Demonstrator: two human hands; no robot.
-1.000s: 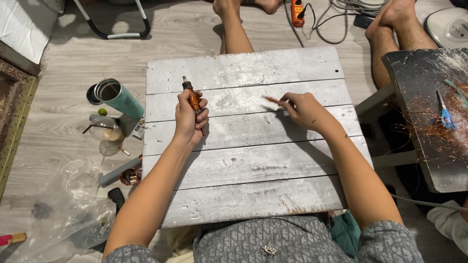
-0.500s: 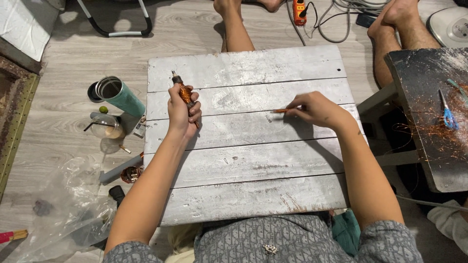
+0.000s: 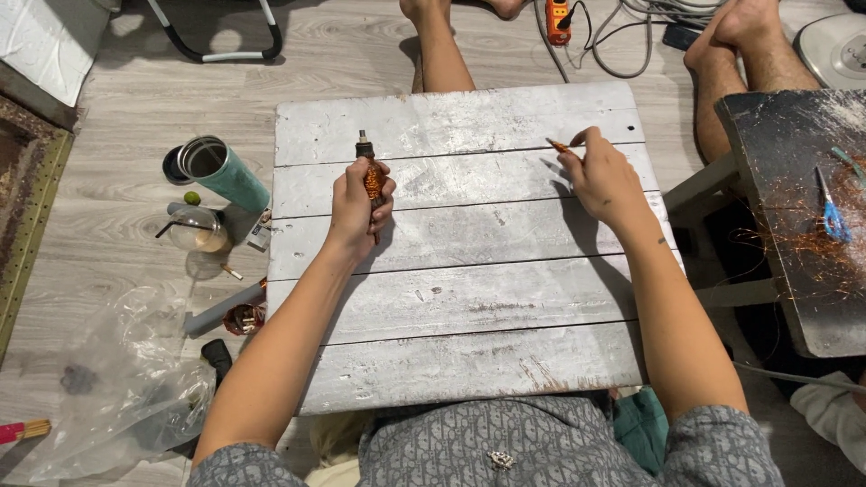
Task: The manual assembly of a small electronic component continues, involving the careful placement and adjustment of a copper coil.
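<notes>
- Pale wood-look floor (image 3: pixel 117 108) fills the upper left of the frame; a whitewashed plank desk (image 3: pixel 469 307) sits at centre, its paint scuffed and its boards parted by dark gaps.
- Left hand (image 3: pixel 359 209), centre-left: grip pressed together around a small spool (image 3: pixel 371 177) wound with copper-coloured wire, held roughly upright, a dark metal tip poking out above the fist.
- Right hand (image 3: pixel 603 180), upper right of centre: thumb and forefinger pinching a short copper wire end (image 3: pixel 557 145) that points up and left, just above the desk.
- Whether a strand runs between spool and wire end cannot be told.
- Handling, judged: the spool looks light and rigid, best held round its wound middle as now. The wire is probably thin, soft and easy to kink, so a fingertip pinch close to its end suits it; the bare copper may be slippery.
- Edges: the far desk edge lies just beyond both hands; a person's bare legs (image 3: pixel 442 45) rest past it.
- Right edge: a dark bench (image 3: pixel 785 271) strewn with loose copper strands, blue scissors (image 3: pixel 832 215) on top, stands close.
- Left of the desk: a teal cup (image 3: pixel 225 171) on its side, a glass jar (image 3: pixel 197 230) and a clear plastic bag (image 3: pixel 117 397) on the floor.
- Open room: the broad bare planks between the hands and towards the lower frame.
</notes>
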